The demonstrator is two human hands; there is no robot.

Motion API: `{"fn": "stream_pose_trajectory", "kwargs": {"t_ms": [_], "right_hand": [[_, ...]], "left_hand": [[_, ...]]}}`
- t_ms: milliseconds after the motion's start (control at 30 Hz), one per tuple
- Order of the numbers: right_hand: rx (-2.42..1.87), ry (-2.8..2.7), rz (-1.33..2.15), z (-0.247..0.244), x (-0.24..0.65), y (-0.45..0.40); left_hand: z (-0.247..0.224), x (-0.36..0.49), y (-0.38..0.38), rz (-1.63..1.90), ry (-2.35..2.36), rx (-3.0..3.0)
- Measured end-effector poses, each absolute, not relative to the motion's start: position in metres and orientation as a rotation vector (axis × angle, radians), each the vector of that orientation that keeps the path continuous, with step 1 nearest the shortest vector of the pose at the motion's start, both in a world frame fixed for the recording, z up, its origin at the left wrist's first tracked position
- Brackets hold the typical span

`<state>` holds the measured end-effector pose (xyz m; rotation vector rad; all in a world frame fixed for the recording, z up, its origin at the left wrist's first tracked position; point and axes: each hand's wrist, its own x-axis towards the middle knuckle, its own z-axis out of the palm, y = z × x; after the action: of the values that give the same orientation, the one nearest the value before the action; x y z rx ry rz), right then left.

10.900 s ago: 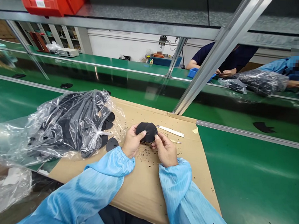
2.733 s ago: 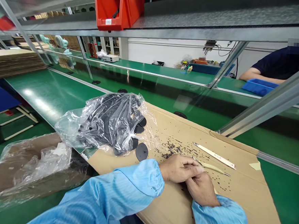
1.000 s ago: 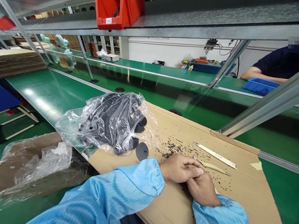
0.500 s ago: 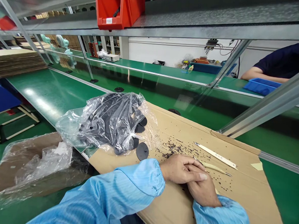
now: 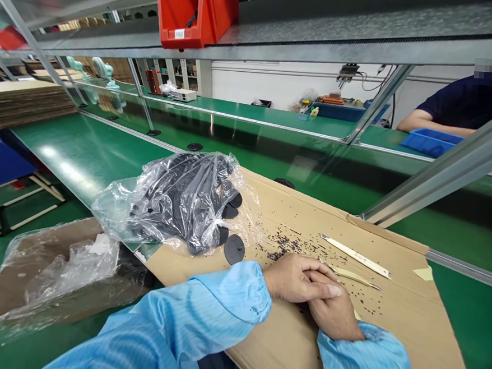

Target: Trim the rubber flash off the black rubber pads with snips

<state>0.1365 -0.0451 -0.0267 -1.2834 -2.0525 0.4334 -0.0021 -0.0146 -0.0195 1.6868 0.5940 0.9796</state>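
Observation:
My left hand (image 5: 300, 278) lies over my right hand (image 5: 336, 311), the two clasped together above the cardboard sheet (image 5: 277, 338). The fingers of both are closed, and I see no object in them. Just beyond the knuckles, a pale yellow curved tool (image 5: 355, 277) with a thin dark tip lies on the cardboard. Farther out is a slim white-handled tool (image 5: 357, 255). Tiny black bits (image 5: 286, 244) are scattered in front of my hands. A dark round disc (image 5: 234, 249) rests near my left sleeve, beside a clear plastic bag (image 5: 181, 199) full of similar dark discs.
Behind the cardboard runs a green belt carrying black discs (image 5: 285, 183). A slanted metal post (image 5: 444, 170) stands at the right. Overhead, a red bin (image 5: 196, 15) sits on a shelf. A plastic-lined box (image 5: 54, 278) is at lower left. Another person's arm (image 5: 435, 129) is near a blue tray (image 5: 432, 142).
The black discs on the green belt have shifted slightly left. My hands, the tools and the bag stay where they were.

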Motion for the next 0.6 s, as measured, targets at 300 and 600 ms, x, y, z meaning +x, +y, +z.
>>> {"fn": "stream_pose_trajectory", "kwargs": {"t_ms": [300,600], "right_hand": [[-1.275,-2.041,0.46,-0.0254,0.1353,-0.0456],[-1.298,-2.05,0.471,-0.0254,0.1358,-0.047]], "left_hand": [[-0.0166,-0.0027,-0.0153,0.963,0.602,1.683],[-0.0191,-0.0026,-0.0157,0.958,0.605,1.684]]}}
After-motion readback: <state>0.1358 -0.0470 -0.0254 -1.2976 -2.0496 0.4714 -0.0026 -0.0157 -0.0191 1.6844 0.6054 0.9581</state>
